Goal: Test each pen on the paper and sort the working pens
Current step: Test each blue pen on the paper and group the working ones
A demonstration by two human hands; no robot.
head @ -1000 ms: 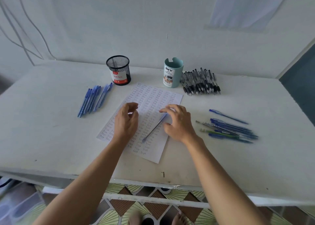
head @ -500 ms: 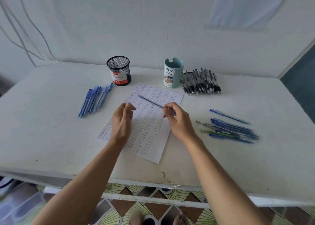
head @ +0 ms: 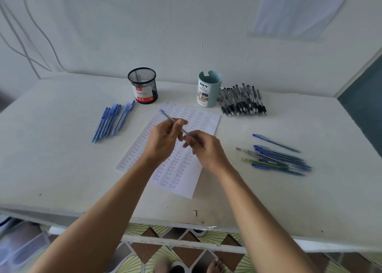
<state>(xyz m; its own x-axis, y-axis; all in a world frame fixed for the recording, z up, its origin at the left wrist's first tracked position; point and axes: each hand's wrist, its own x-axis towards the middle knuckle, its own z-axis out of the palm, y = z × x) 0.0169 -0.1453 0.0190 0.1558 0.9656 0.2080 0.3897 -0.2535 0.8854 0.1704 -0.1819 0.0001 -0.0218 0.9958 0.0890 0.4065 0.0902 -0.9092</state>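
**Both hands hold one blue pen over the test sheet**

The left hand [head: 165, 137] pinches the blue pen [head: 169, 117] at mid-barrel with curled fingertips, and the right hand [head: 206, 149] grips its nearer end. The pen hangs slanted above the paper [head: 186, 169], far tip pointing left, probably being readied for a scribble or handed over for sorting. Its barrel looks thin, blue and slightly blurred. Rows of "test" fill the sheet. Sorted blue pens [head: 111, 122] lie to the left, a mixed blue-and-green heap [head: 277, 159] to the right, and black pens [head: 241, 102] far right.
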